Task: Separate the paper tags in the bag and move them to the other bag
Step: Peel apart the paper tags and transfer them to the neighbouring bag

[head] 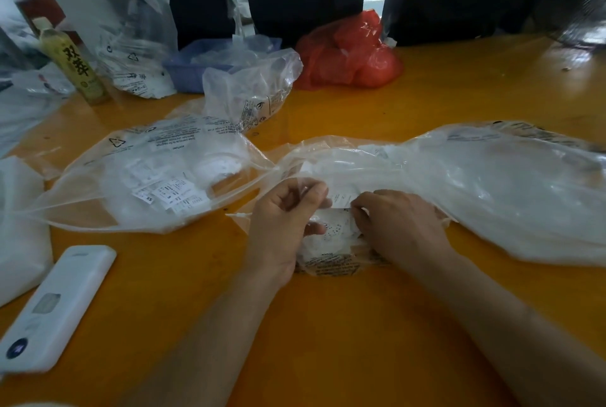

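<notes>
Pinching paper tags (341, 201) — left hand (285, 226), right hand (398, 226); strip upright, pointing away.

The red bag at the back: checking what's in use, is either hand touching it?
No. The red bag lies far across the table, while both hands work at the clear bag up front.

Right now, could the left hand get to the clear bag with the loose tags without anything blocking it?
Probably yes. The left hand pinches a paper tag together with the right hand, so it must let go first; bare orange table lies between it and the clear bag.
</notes>
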### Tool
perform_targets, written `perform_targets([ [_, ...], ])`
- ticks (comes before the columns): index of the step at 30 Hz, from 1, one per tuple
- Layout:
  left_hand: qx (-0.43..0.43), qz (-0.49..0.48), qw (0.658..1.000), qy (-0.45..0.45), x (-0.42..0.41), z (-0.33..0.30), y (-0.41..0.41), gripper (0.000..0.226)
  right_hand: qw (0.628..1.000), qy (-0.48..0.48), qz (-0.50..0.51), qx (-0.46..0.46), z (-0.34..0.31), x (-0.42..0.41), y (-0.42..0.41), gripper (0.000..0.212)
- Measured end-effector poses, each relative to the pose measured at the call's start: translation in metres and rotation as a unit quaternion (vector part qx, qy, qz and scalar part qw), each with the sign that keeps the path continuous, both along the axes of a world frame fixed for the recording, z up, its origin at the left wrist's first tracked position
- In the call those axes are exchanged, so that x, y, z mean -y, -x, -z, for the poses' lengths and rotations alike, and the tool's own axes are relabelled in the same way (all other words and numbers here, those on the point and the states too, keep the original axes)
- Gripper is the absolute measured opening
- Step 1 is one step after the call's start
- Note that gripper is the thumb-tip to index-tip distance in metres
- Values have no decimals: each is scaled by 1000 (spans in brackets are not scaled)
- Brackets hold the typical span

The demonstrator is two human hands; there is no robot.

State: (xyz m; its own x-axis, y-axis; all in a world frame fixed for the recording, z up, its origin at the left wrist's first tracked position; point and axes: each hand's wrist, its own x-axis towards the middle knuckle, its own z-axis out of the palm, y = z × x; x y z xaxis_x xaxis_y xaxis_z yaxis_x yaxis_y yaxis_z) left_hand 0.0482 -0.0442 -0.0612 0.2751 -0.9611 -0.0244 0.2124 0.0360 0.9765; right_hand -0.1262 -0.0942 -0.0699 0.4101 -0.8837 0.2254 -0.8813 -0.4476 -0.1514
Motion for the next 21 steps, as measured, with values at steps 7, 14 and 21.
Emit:
perform_targets([
  [7, -3, 18, 1000, -4, 0, 2, -2, 7, 972, -4, 45, 232, -3, -4, 16, 10],
  [14, -10, 29, 999, -12, 0, 4, -2, 33, 974, -159, 10, 163, -8, -1, 24, 10],
  [21, -37, 34, 999, 5, 3, 6, -5, 23, 905, -148, 14, 399, -17, -3, 31, 9],
])
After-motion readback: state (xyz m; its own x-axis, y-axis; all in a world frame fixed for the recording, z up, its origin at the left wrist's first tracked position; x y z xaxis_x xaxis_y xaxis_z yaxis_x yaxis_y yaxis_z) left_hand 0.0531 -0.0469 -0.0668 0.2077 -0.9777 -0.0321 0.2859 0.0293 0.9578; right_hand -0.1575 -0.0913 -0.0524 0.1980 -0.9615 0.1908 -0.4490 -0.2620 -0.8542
